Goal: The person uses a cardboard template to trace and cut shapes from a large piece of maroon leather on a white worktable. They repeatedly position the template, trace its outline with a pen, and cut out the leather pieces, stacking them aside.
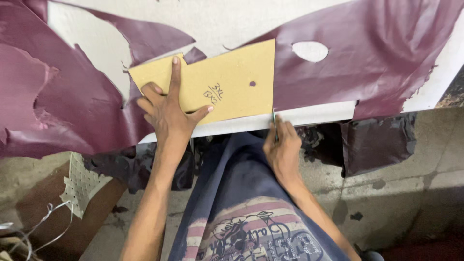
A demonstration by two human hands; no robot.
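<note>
Tan cardboard template point(220, 84) lies flat on maroon leather sheet point(367, 63), which is spread over the white cutting board point(309, 116); template near edge sits almost along the board's near edge; left hand point(166, 113) presses flat on the template's left part, fingers spread apart, index finger stretched far, thumb out to the right, likely pinning it so it cannot slide; left forearm runs straight up from the near side; right hand point(282, 147) is closed around a thin blade tool point(274, 121), tip at the template's near right corner, touching the edge, as if tracing it; right wrist bent inward over the lap; leather scraps point(377, 140) hang off the near edge.
</note>
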